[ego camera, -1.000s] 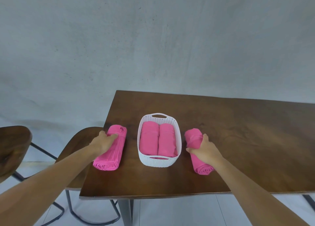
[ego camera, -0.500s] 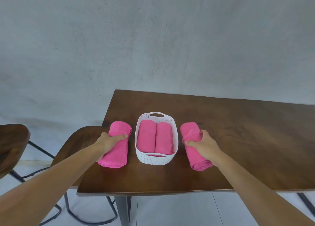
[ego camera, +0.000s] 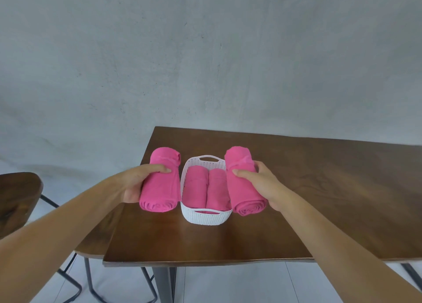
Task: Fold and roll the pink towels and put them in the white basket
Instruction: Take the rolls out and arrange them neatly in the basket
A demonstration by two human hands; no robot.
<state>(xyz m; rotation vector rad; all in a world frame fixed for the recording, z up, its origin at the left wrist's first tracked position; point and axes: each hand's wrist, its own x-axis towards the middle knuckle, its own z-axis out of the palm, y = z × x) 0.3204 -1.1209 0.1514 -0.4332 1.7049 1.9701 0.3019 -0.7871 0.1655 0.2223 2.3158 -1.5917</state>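
A white perforated basket (ego camera: 206,218) sits on the brown table and holds two rolled pink towels (ego camera: 206,189) side by side. My left hand (ego camera: 139,181) grips a third rolled pink towel (ego camera: 162,188) lifted off the table just left of the basket, its edge overlapping the basket's left rim. My right hand (ego camera: 260,184) grips a fourth rolled pink towel (ego camera: 245,188) raised at the basket's right rim, tilted a little.
The wooden table (ego camera: 319,200) stretches far to the right and ends at a grey wall behind. Two wooden stools with metal legs stand at the left: one (ego camera: 18,200) at the frame edge, one (ego camera: 96,245) tucked against the table corner.
Both hands have lifted their rolled towels off the table and brought them inward, up against the two sides of the basket.
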